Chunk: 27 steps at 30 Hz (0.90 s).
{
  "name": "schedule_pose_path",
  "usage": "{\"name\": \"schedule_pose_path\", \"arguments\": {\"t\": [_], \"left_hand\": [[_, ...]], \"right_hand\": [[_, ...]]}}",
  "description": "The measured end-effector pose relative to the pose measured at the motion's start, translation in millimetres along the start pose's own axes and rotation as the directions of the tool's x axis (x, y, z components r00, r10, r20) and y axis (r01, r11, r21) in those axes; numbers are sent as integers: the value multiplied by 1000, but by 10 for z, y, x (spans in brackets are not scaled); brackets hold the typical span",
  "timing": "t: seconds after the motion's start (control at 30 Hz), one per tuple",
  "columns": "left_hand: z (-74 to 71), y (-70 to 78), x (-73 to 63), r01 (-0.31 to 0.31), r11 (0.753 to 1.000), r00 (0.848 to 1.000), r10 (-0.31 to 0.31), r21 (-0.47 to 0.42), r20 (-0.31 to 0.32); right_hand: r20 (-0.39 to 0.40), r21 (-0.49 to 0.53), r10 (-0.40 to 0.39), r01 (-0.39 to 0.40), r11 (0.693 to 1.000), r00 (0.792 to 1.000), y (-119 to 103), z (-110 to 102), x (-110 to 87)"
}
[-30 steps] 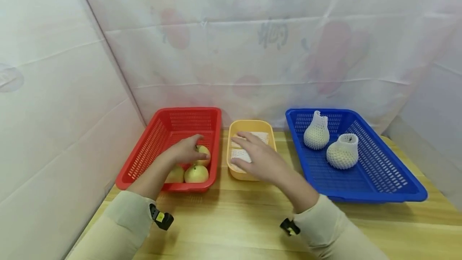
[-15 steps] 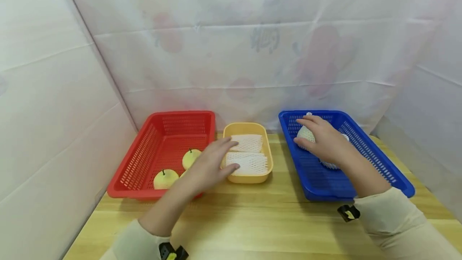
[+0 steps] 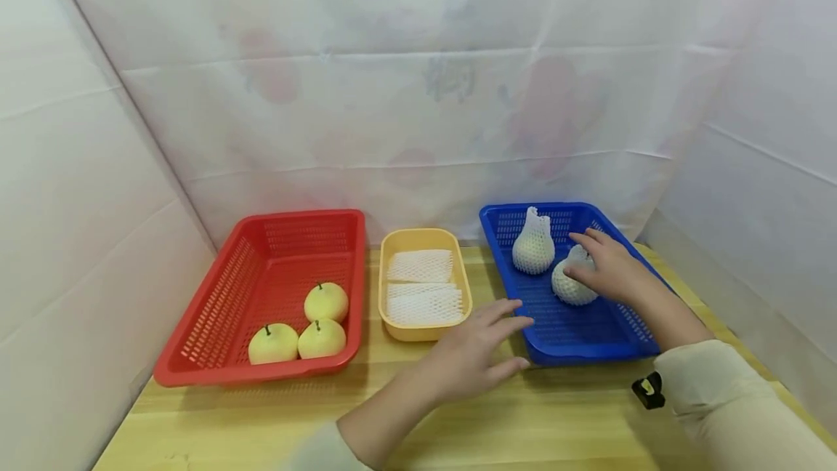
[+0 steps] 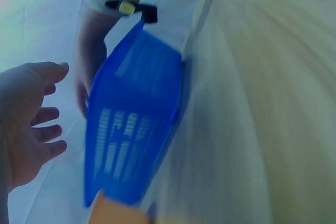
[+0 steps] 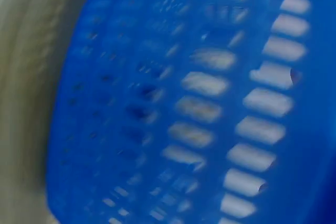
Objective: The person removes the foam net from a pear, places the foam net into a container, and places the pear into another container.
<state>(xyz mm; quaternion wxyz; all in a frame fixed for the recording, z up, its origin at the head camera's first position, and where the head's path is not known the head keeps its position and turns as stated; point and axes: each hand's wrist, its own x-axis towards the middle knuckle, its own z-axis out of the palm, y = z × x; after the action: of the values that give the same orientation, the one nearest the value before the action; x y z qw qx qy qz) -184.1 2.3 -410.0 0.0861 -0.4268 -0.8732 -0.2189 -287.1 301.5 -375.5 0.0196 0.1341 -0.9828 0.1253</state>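
Observation:
My left hand [image 3: 474, 355] hovers in front of the blue basket [image 3: 575, 347], its fingers spread and holding nothing. In the left wrist view the same hand [image 4: 31, 124] has loosely bent fingers, apart from the blue basket [image 4: 126, 98]. My right hand [image 3: 611, 267] is over the right side of that basket, thumb and fingers overlapping a pear in a white foam net [image 3: 572, 286]. A second netted pear [image 3: 532, 249] stands just behind to the left. Only the slotted blue basket wall [image 5: 210, 103] shows in the right wrist view; the right hand is hidden there.
At the left a red basket [image 3: 216, 373] holds three bare yellow pears [image 3: 323, 302]. Between the baskets stands a small yellow tray [image 3: 425, 333] with flat white foam nets [image 3: 423, 304]. White cloth [image 3: 392, 107] hangs behind the wooden table [image 3: 261, 427].
My left hand leaves the red basket, passing right over the yellow tray to the blue basket's front. My right hand goes from the tray to the netted pears. The head view shifts right.

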Motion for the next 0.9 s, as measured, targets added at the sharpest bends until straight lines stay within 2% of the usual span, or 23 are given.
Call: {"name": "schedule_pose_path", "arguments": {"t": [0.17,0.3,0.47,0.57,0.7,0.9], "left_hand": [[258,66,129,-67,989,998,69,130,-6],[401,70,139,-85,979,995,93,186,-40],[470,69,156,-95,972,987,120,215,-106],[492,86,159,-99,970,988,122,221,-94],[524,93,138,-92,975,991,109,201,-77],[533,72,153,-83,981,990,101,176,-98]], "right_hand": [[35,5,-25,25,1000,999,102,130,99],[8,-47,-68,68,997,998,71,173,140],[-74,-124,-82,73,990,994,133,165,173],[-102,-139,-74,60,988,992,190,189,176],[-96,-126,-62,49,991,993,200,226,178],[-150,-132,-91,72,989,985,150,210,185]]}}
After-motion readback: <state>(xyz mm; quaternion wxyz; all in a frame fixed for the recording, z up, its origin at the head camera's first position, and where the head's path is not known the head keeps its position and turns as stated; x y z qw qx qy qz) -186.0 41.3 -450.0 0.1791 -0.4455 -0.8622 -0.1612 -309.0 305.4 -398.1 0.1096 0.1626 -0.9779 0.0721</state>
